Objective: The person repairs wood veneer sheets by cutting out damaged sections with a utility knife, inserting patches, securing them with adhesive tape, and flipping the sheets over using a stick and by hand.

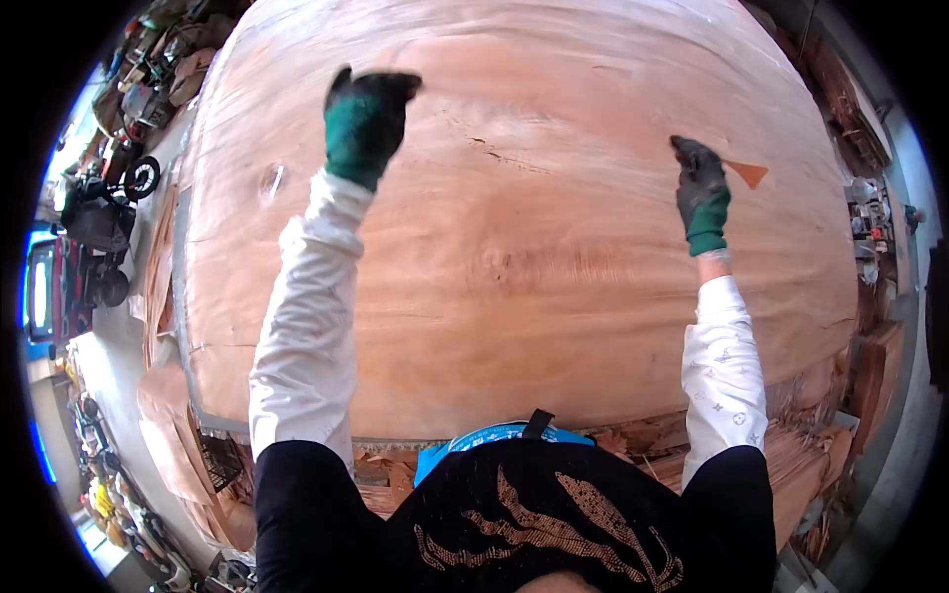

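A wide sheet of reddish-brown wood veneer spreads beneath both hands, with a dark knot and a short line of splits in its surface. Over its far left part is my left hand, in a green and black glove, with the thumb apart from the fingers and nothing seen in it. My right hand, gloved the same way, is over the right part with fingers curled. A small triangular piece of veneer sticks out from its right side, apparently gripped; the fingers partly hide the contact.
Scraps and strips of veneer lie around the near right edge. Stacked wood pieces stand at the far right. On the left are a parked red vehicle, a black wheel and heaped goods along the floor.
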Action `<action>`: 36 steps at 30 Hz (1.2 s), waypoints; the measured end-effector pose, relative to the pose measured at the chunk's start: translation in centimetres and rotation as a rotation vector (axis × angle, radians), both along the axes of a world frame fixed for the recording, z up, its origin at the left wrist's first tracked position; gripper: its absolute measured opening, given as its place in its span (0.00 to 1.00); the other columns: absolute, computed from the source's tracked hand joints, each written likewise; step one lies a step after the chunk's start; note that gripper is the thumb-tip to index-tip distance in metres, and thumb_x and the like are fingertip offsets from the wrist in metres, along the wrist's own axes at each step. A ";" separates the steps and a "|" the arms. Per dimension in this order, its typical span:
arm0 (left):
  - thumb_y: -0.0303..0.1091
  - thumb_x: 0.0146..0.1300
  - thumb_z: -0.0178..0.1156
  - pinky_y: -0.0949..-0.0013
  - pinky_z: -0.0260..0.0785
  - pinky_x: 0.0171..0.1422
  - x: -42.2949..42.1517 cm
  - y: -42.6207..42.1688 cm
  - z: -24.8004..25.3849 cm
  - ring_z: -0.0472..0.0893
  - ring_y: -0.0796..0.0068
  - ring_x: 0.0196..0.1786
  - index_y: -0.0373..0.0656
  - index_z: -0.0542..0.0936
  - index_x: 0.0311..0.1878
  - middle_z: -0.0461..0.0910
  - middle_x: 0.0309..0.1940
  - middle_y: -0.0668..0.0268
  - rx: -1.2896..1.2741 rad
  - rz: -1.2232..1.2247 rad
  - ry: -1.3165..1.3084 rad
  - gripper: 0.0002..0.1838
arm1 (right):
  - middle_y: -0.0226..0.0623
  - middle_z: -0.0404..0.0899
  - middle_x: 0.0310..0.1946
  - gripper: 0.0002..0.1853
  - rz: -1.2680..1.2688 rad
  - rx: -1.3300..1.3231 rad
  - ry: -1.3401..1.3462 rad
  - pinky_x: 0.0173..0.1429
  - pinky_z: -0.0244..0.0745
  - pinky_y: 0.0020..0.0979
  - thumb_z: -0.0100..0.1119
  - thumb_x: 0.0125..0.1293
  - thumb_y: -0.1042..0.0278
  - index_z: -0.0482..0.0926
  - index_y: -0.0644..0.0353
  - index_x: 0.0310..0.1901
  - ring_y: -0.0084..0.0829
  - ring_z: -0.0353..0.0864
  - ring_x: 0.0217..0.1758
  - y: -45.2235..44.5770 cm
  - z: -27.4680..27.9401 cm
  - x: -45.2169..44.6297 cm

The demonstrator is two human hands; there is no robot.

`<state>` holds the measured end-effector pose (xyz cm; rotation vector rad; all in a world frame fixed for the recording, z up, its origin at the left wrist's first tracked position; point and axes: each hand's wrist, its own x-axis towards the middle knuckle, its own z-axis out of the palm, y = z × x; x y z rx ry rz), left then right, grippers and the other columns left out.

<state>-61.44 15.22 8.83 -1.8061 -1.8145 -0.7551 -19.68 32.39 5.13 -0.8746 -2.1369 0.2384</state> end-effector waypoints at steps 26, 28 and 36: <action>0.44 0.71 0.49 0.52 0.50 0.77 6.1 -26.1 -24.5 0.61 0.47 0.71 0.30 0.66 0.66 0.65 0.67 0.45 -0.278 0.499 -0.337 0.29 | 0.41 0.77 0.57 0.25 -0.188 -0.132 -0.476 0.64 0.70 0.35 0.48 0.69 0.58 0.69 0.57 0.66 0.37 0.75 0.60 -10.6 -18.0 17.3; 0.44 0.71 0.50 0.52 0.51 0.76 5.9 -29.8 -22.3 0.63 0.48 0.70 0.30 0.68 0.65 0.67 0.66 0.45 -0.381 0.469 -0.246 0.28 | 0.45 0.69 0.65 0.26 -0.178 -0.503 -0.420 0.71 0.63 0.40 0.47 0.67 0.60 0.67 0.57 0.66 0.44 0.68 0.68 -13.9 -12.2 13.3; 0.62 0.59 0.56 0.37 0.33 0.78 2.7 -39.3 -27.5 0.39 0.36 0.77 0.51 0.53 0.74 0.41 0.75 0.40 -0.773 0.701 0.500 0.45 | 0.52 0.74 0.58 0.30 -0.137 -0.772 -0.368 0.63 0.71 0.43 0.53 0.64 0.62 0.64 0.51 0.69 0.50 0.75 0.58 -17.7 -12.4 12.4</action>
